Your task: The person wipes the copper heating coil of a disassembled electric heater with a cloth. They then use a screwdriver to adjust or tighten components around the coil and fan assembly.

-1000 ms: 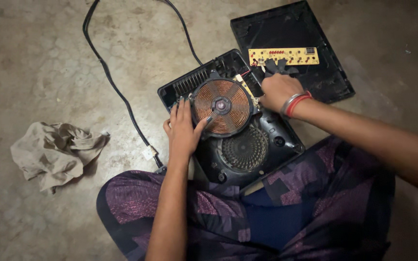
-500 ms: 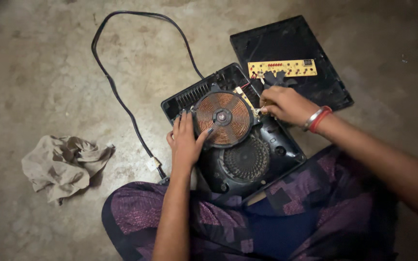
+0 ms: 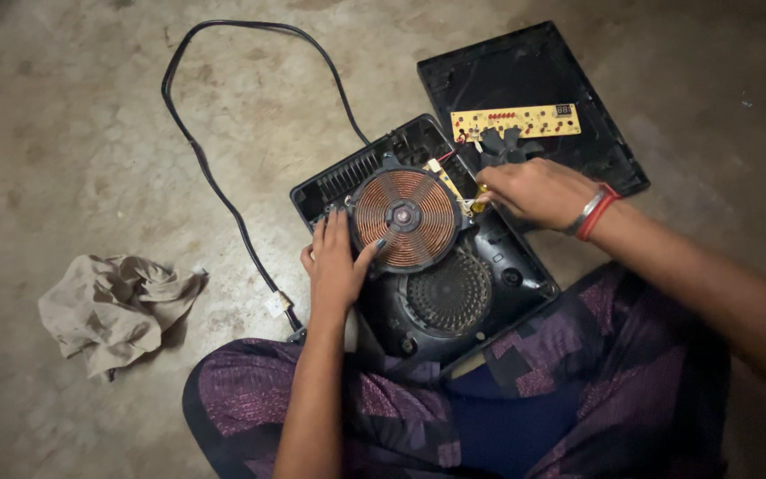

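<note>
Cooker: an opened black cooker base (image 3: 489, 275) is lying on the floor (image 3: 73, 133) at the centre of the frame, just above the person's lap, turned at an angle.
Coil: a round copper coil (image 3: 405, 215) on a black carrier is sitting in the upper half of the base, its windings showing as tight orange rings around a dark hub.
Grille: a round black fan grille (image 3: 448, 280) is showing just below and right of the coil.
Vents: a row of slots (image 3: 347, 162) is running along the base's upper left edge.
Left hand: the left hand (image 3: 334, 257) is resting flat and open on the coil's left rim, fingers spread, thumb reaching onto the windings.
Right hand: the right hand (image 3: 534, 189) is pinching something small and yellowish at the coil's right edge, fingers closed; what it is cannot be told. A red and a silver bangle are sitting on the wrist.
Board: a yellow circuit board (image 3: 516, 121) is lying on the detached black top panel (image 3: 534, 71), upper right of the frame.
Fan: a dark fan (image 3: 505, 146) is lying just below the board.
Cord: a black cord (image 3: 214, 168) is looping across the floor at upper left.
Rag: a crumpled beige rag (image 3: 113, 306) is lying at lower left, well apart from the cooker.
</note>
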